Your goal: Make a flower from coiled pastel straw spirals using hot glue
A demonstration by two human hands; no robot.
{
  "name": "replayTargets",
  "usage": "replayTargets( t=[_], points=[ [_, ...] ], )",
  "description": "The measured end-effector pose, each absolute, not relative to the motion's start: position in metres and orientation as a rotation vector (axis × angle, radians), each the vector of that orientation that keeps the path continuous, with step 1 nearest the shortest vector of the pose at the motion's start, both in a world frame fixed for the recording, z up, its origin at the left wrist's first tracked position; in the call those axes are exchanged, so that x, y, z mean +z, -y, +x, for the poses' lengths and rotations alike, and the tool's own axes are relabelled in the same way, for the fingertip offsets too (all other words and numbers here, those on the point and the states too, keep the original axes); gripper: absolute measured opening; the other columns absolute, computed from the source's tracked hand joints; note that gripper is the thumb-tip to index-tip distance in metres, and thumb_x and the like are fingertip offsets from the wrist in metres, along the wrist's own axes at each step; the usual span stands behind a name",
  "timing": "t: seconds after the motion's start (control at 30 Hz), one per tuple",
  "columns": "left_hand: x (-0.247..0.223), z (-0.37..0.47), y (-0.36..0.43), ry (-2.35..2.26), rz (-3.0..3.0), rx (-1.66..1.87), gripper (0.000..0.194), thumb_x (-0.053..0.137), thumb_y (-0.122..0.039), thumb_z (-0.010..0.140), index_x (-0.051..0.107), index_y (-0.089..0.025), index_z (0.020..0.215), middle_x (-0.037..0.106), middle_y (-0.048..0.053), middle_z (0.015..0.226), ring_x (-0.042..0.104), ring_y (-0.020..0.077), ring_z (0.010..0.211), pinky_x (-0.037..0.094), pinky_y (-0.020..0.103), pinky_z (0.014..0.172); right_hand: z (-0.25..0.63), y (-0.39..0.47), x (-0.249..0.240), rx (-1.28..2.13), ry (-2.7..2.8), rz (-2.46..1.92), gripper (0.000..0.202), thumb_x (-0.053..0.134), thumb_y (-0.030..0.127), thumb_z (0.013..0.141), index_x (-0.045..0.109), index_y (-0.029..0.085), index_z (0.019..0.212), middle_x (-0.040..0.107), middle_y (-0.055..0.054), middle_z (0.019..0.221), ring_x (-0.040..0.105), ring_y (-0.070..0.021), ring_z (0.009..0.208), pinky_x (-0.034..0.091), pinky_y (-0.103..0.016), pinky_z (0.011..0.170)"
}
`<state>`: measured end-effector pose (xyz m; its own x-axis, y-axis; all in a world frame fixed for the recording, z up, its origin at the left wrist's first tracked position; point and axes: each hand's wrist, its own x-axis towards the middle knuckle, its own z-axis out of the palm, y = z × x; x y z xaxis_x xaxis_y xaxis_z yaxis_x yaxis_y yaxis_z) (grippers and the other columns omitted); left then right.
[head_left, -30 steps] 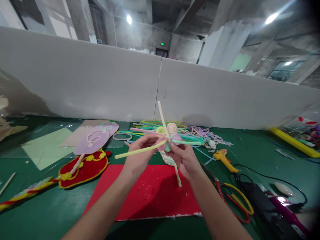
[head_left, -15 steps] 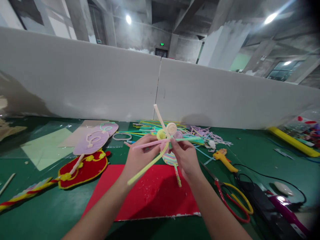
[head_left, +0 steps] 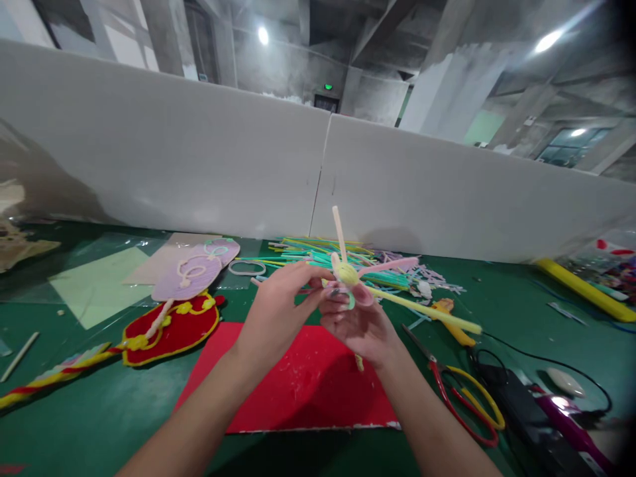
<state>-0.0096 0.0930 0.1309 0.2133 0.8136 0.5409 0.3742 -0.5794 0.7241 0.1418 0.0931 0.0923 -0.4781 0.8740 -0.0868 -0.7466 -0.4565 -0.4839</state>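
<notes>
My right hand (head_left: 360, 331) holds a cluster of pipe cleaners (head_left: 346, 274) from below, above a red sheet (head_left: 298, 397). The cluster has coils at its centre. A long yellow stem (head_left: 427, 309) sticks out to the right, a pink stem (head_left: 392, 265) to the upper right and a pale stem (head_left: 338, 232) upward. From the other side my left hand (head_left: 283, 311) pinches the cluster's left part, fingertips closed close to the right hand's fingers. What lies exactly between the fingertips is partly hidden. Beneath the right hand, a bit of a lollipop-like piece's twisted stick (head_left: 359, 362) shows.
Loose pipe cleaners (head_left: 322, 255) lie in a pile behind the hands. Red-and-yellow-handled scissors (head_left: 467, 404), a yellow glue gun (head_left: 454, 324) and a black power strip (head_left: 527, 417) are on the right. A red-and-yellow fan shape (head_left: 171, 331) and a purple one (head_left: 199, 271) lie left.
The cluster has been turned over in the hands: its long yellow and pink stems, pointing left before, now point right. My right hand has rolled palm-up beneath it.
</notes>
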Motion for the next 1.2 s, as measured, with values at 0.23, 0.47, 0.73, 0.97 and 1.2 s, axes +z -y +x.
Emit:
replayTargets(
  t=[0.23, 0.47, 0.73, 0.97, 1.2],
  points=[
    [0.128, -0.013, -0.101, -0.915, 2.016, 1.278, 0.008, 0.059, -0.02, 0.076, 0.061, -0.019, 0.068, 0.06, 0.004, 0.093, 0.055, 0.0169, 0.092, 0.041, 0.022, 0.068, 0.141, -0.086, 0.096, 2.183, 0.42, -0.32, 0.019, 0.069, 0.022, 0.065, 0.052, 0.018, 0.072, 0.043, 0.005, 0.064, 0.042, -0.0058, 0.056, 0.04, -0.017, 0.057],
    [0.126, -0.013, -0.102, -0.911, 1.835, 1.285, 0.009, 0.059, -0.022, 0.076, 0.059, -0.019, 0.067, 0.061, 0.0, 0.071, 0.056, 0.0127, 0.07, 0.042, 0.022, 0.065, 0.142, -0.088, 0.1, 2.165, 0.569, -0.453, 0.026, 0.067, 0.034, 0.067, 0.06, 0.014, 0.082, 0.05, 0.002, 0.065, 0.046, -0.0069, 0.058, 0.038, -0.016, 0.051],
    [0.118, -0.013, -0.111, -1.076, 1.528, 1.307, 0.014, 0.062, -0.029, 0.071, 0.06, -0.016, 0.067, 0.062, 0.001, 0.071, 0.056, 0.013, 0.064, 0.045, 0.022, 0.056, 0.148, -0.098, 0.103, 1.454, 1.091, -0.878, 0.029, 0.066, 0.032, 0.069, 0.065, 0.019, 0.095, 0.062, -0.003, 0.092, 0.056, -0.0138, 0.075, 0.041, -0.022, 0.057],
    [0.118, -0.006, -0.107, -1.083, 1.484, 1.285, 0.012, 0.064, -0.027, 0.067, 0.06, -0.016, 0.065, 0.062, -0.001, 0.063, 0.055, 0.0113, 0.059, 0.046, 0.023, 0.059, 0.13, -0.097, 0.09, 1.351, 0.937, -0.97, 0.027, 0.071, 0.038, 0.064, 0.068, 0.017, 0.081, 0.065, -0.002, 0.077, 0.055, -0.0129, 0.068, 0.038, -0.023, 0.053],
    [0.114, -0.001, -0.108, -1.057, 1.35, 1.298, 0.015, 0.066, -0.029, 0.063, 0.06, -0.015, 0.066, 0.063, -0.001, 0.066, 0.057, 0.0116, 0.061, 0.046, 0.023, 0.06, 0.131, -0.1, 0.087, 1.44, 0.753, -0.803, 0.044, 0.071, 0.037, 0.066, 0.058, 0.029, 0.107, 0.061, -0.001, 0.106, 0.058, -0.0127, 0.085, 0.045, -0.025, 0.07]
  ],
)
